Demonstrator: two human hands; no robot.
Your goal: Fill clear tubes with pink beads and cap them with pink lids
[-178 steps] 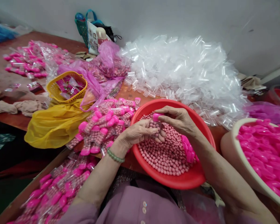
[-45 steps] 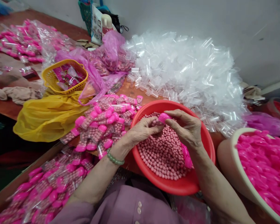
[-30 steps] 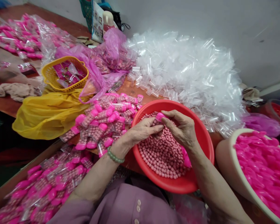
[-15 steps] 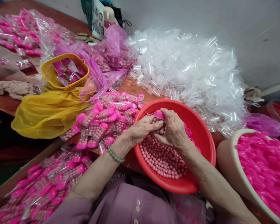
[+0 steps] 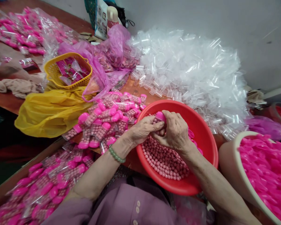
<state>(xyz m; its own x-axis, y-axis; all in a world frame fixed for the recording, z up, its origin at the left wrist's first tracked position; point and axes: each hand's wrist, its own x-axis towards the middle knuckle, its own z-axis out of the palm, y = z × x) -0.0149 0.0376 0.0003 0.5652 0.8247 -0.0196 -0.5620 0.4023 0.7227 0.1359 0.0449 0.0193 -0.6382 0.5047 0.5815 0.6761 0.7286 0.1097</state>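
Over the red basin (image 5: 209, 134), both my hands are closed on one small clear container (image 5: 159, 117) with a bright pink cap and pink balls inside. My left hand (image 5: 145, 128) grips its body from the left, with a green bead bracelet on that wrist. From the right, my right hand (image 5: 175, 131) has its fingers at the cap and its thumb low by the body; part of the container is hidden behind the fingers. Pink balls (image 5: 165, 162) fill the basin's near side. Several loose pink caps (image 5: 191, 134) lie in it under my right forearm.
Left of the basin lie filled pink-capped containers (image 5: 105, 117), and more (image 5: 44, 184) lie lower left. Clear empty containers (image 5: 189, 62) are heaped against the wall. A cream bucket (image 5: 229, 153) of pink caps stands right. A yellow basket (image 5: 53, 73) and yellow bag (image 5: 49, 112) are left.
The view has shifted slightly, so things sit a little further right. Both hands keep hold of the container, and its pink cap appears tilted a bit more.
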